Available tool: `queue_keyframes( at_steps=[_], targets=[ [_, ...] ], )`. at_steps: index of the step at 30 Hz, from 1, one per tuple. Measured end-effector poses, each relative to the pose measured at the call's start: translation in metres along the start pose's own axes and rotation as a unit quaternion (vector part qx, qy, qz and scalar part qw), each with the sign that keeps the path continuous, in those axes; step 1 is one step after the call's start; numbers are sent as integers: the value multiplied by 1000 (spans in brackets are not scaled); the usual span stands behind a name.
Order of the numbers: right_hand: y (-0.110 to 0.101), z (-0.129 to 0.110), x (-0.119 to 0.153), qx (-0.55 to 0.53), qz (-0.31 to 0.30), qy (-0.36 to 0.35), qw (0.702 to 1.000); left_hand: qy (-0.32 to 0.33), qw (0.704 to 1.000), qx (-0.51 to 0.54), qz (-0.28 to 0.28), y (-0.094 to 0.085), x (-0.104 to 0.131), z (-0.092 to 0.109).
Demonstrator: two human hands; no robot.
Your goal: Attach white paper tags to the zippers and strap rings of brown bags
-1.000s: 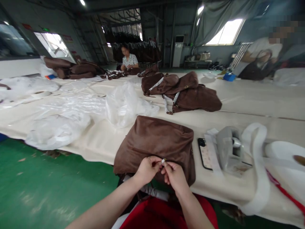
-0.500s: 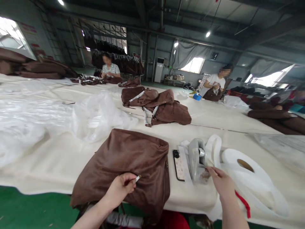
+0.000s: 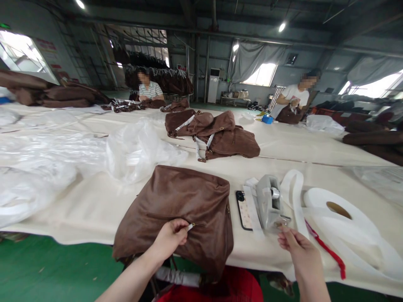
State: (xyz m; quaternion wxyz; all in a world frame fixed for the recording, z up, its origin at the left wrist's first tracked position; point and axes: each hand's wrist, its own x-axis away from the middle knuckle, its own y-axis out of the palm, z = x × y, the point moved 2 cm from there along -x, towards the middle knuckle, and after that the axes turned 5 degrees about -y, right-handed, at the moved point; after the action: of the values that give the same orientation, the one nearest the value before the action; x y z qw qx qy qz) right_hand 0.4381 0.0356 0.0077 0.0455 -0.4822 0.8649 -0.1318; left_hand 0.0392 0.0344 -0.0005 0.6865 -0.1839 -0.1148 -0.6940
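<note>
A brown leather bag [image 3: 185, 188] lies on the table's near edge, its wrapped strap hanging below. My left hand [image 3: 173, 237] rests over the bag and pinches a zipper pull [image 3: 190, 227] wrapped in white, on the zip across the bag. To the right stands a grey tape dispenser [image 3: 268, 205]. My right hand [image 3: 297, 243] is at its front cutting edge, thumb and finger closed on what looks like the end of clear tape, mostly hidden by the fingers.
A phone [image 3: 244, 209] lies left of the dispenser; a white strip roll [image 3: 317, 199] and red strip [image 3: 330, 251] lie right. Clear plastic bags [image 3: 135, 151] spread at left. More brown bags [image 3: 233, 142] lie beyond. Two people [image 3: 150, 89] work across the table.
The view has shifted, so the table things sit further right. My right hand has moved to the front edge of the dispenser. The left hand still pinches the zipper pull.
</note>
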Motion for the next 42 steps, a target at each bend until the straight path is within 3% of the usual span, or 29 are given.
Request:
queue_keyframes(
  at_steps=[5, 8, 10, 11, 14, 16, 18, 21, 27, 30, 32, 35, 38, 40, 42],
  targets=[
    [-24, 24, -13, 83, -1, 30, 996, 50, 997, -51, -6, 1, 5, 5],
    [-17, 16, 10, 106, -16, 10, 994, 103, 986, -131, -5, 0, 10, 5],
    [12, -3, 41, 73, -57, -5, 996, 142, 975, -172, 11, -2, 13, 4],
    [34, -14, 59, 21, -106, -18, 994, 164, 968, -189, 26, -2, 15, 4],
    [110, -42, 107, -110, -281, -6, 953, 236, 935, -253, 80, -3, 20, 0],
    [153, -49, 127, -145, -352, 20, 924, 281, 906, -298, 107, -2, 24, -3],
    [182, -48, 135, -154, -391, 37, 907, 316, 880, -332, 124, 0, 26, -6],
    [201, -43, 137, -138, -417, 48, 897, 341, 858, -360, 134, 1, 29, -9],
    [209, -39, 134, -74, -440, 61, 893, 350, 843, -388, 129, 1, 33, -5],
    [210, -38, 133, -59, -443, 63, 892, 333, 860, -370, 109, 1, 33, 0],
    [208, -36, 133, -53, -453, 66, 888, 284, 897, -325, 95, 1, 30, 3],
    [203, -34, 134, -55, -469, 69, 879, 136, 973, -186, 24, 1, 23, 3],
    [200, -34, 136, -62, -473, 61, 876, 15, 998, -42, -52, 4, 21, 1],
    [202, -36, 138, -68, -471, 54, 878, 14, 998, -9, -52, 5, 25, 1],
    [205, -36, 140, -71, -465, 48, 881, 60, 997, -36, -22, 6, 31, 3]
  ],
)
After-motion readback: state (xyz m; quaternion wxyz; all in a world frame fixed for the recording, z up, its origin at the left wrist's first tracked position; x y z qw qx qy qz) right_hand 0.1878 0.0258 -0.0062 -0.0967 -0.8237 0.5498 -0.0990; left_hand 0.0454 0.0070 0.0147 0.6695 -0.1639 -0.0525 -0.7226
